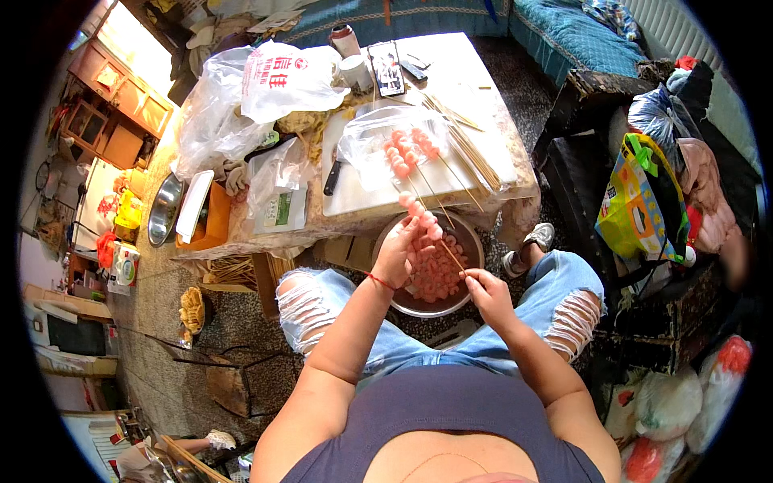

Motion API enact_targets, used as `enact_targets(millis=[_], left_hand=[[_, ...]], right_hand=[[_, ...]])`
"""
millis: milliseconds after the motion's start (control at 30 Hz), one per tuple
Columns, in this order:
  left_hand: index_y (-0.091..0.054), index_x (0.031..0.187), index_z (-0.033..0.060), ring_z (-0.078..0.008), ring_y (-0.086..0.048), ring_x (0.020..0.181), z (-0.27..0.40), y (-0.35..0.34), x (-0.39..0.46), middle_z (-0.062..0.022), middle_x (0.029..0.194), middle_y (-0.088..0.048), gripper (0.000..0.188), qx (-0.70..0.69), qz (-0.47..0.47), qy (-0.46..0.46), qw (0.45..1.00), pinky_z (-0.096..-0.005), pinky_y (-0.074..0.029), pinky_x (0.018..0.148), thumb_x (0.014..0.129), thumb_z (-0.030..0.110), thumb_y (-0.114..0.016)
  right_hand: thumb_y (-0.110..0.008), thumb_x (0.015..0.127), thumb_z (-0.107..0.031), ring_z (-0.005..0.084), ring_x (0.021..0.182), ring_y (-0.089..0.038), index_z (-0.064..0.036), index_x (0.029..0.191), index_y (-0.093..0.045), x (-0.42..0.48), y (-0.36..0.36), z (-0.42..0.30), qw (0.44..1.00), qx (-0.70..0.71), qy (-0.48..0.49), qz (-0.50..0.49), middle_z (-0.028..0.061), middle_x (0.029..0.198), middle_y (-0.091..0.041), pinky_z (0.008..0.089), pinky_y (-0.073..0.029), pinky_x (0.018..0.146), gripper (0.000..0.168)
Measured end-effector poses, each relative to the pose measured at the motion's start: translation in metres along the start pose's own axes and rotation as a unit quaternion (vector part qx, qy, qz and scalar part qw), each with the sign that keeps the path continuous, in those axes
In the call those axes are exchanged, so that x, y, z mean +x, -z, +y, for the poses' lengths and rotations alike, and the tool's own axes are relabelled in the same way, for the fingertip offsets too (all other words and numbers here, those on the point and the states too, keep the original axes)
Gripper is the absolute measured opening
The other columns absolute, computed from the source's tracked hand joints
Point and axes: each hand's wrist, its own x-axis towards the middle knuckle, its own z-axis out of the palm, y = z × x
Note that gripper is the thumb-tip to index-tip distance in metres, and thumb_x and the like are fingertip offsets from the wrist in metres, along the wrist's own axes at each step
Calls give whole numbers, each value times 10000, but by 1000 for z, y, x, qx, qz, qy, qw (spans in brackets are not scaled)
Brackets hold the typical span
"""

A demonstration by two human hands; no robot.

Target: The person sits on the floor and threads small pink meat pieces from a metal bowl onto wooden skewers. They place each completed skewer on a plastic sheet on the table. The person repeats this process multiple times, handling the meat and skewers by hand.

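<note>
Pink meat pieces are threaded in a row on a thin wooden skewer held slantwise over a metal bowl. My left hand grips the threaded pink pieces near the skewer's upper part. At the lower end, the fingers of my right hand pinch the bare stick. Many loose pink pieces lie in the bowl between my knees. Just beyond, several filled skewers rest on a clear plastic bag on a white cutting board. Bare bamboo skewers lie at the board's right side.
A black-handled knife lies on the board's left. Plastic bags, a phone and a cup occupy the table's far part. An orange box stands at its left corner. To the right is a colourful shopping bag.
</note>
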Motion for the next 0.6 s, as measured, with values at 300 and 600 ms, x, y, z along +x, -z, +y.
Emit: enact_targets(millis=[300, 600], left_hand=[[-491, 1200, 82, -161, -598, 984, -34, 45, -7, -65, 1111, -607, 318, 130, 58, 124, 982, -274, -507, 745, 916, 218, -534], [-477, 1215, 77, -130, -586, 943, -60, 92, 0, -49, 1132, -589, 362, 204, 94, 175, 959, -269, -473, 781, 902, 241, -558]], right_hand=[[-525, 860, -171, 322, 840, -634, 5, 953, -642, 132, -5, -10, 997, -64, 26, 40, 203, 885, -644, 362, -481, 746, 231], [-505, 880, -180, 348, 826, -604, -8, 929, -611, 207, -20, -24, 941, -294, 153, 69, 192, 851, -619, 411, -480, 728, 209]])
